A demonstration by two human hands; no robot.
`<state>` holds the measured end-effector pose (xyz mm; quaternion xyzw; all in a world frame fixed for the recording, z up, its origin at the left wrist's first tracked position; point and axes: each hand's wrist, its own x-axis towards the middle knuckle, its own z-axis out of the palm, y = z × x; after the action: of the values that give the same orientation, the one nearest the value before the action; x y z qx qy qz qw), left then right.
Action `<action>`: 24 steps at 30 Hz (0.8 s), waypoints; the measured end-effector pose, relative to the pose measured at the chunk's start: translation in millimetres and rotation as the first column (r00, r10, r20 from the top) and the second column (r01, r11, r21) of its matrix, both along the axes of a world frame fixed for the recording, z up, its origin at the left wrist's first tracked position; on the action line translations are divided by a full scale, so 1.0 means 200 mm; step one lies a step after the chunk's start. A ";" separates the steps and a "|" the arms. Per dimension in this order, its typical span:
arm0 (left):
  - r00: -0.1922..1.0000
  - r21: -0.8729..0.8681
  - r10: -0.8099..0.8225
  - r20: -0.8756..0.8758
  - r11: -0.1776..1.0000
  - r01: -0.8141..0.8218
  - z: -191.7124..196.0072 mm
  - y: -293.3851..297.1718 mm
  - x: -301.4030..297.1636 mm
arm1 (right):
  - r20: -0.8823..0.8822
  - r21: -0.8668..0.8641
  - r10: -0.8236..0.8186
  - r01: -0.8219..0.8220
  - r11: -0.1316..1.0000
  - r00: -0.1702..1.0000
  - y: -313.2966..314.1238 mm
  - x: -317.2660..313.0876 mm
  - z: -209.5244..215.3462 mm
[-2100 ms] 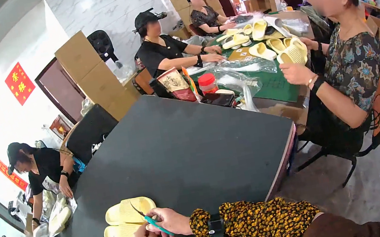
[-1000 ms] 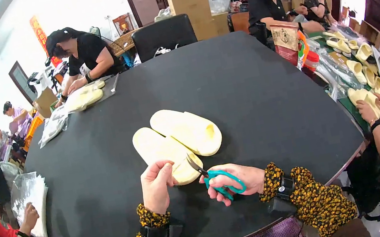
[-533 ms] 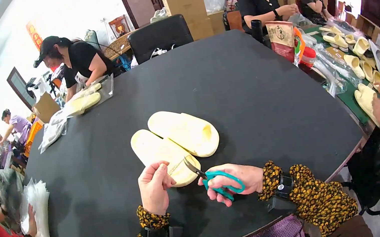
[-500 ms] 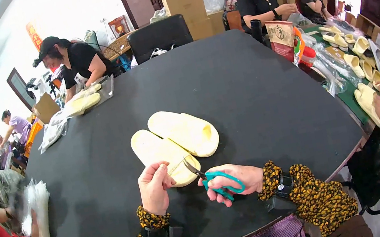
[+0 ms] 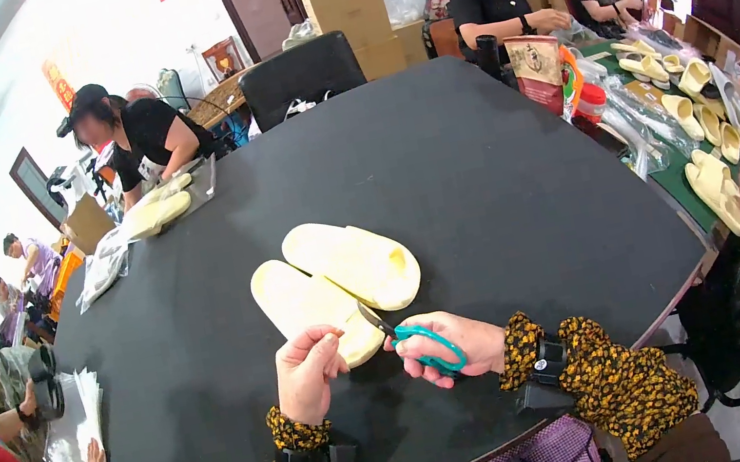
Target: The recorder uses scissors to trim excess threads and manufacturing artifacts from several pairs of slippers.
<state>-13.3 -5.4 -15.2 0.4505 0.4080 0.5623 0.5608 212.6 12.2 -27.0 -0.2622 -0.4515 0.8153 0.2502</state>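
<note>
A pair of pale yellow slippers lies side by side on the dark table in front of me. The left slipper (image 5: 292, 294) is partly covered by my hands at its near end; the right slipper (image 5: 356, 263) sits slightly farther off. My left hand (image 5: 308, 375) is over the left slipper's near end, thumb and forefinger pinched together. Whatever is between those fingertips is too small to make out. Teal-handled scissors (image 5: 425, 348) are gripped in my right hand (image 5: 469, 342), their dark blades pointing up and left, over the left slipper's near end.
More slippers (image 5: 157, 211) lie on plastic bags at the table's far left, before a person leaning over. White plastic bags (image 5: 77, 421) are under a co-worker's hand at near left. A green table (image 5: 675, 192) with several slippers stands right, beside a red-brown pouch (image 5: 537, 73).
The scissors and my right hand have shifted slightly left. The view has turned a little. At near left, the co-worker's hand now rests on the plastic bags.
</note>
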 end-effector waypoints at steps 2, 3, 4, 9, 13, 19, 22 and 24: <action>1.000 -0.002 0.000 -0.002 1.000 0.000 0.00 0.00 -0.01 | 0.001 -0.018 -0.018 0.018 1.000 1.000 0.00 0.00 0.00; 1.000 -0.004 0.000 -0.003 1.000 0.000 0.00 0.00 -0.01 | 0.004 -0.036 -0.036 0.036 0.999 0.999 0.00 0.01 0.00; 1.000 -0.005 -0.001 -0.004 1.000 0.001 0.00 0.00 -0.01 | -0.009 -0.029 -0.049 0.049 0.998 0.999 0.01 0.01 0.00; 0.997 -0.016 0.066 0.047 0.998 -0.065 0.02 -0.03 -0.01 | -0.037 -0.012 -0.173 0.173 0.985 0.984 0.02 0.03 0.00; 0.998 0.052 0.067 0.004 0.996 -0.067 0.15 -0.16 0.02 | -0.079 -0.064 -0.240 0.235 0.970 0.967 0.06 0.08 0.00; 0.945 0.043 0.125 -0.303 0.992 -0.117 0.31 -0.60 -0.09 | -0.078 0.001 -0.249 0.250 0.968 0.965 0.07 0.08 0.03; 0.806 0.018 0.238 -0.542 0.962 -0.272 0.34 -0.84 -0.19 | 0.002 0.056 -0.286 0.285 0.957 0.958 0.05 0.05 0.05; 0.732 -0.015 0.333 -0.594 0.905 -0.424 0.38 -0.97 -0.29 | 0.024 0.058 -0.284 0.282 0.958 0.959 0.04 0.05 0.06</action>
<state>-70.4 -200.0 60.1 0.4633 0.6829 0.4688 0.3152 222.5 20.1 -14.8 -0.3303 -0.4351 0.7544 0.3640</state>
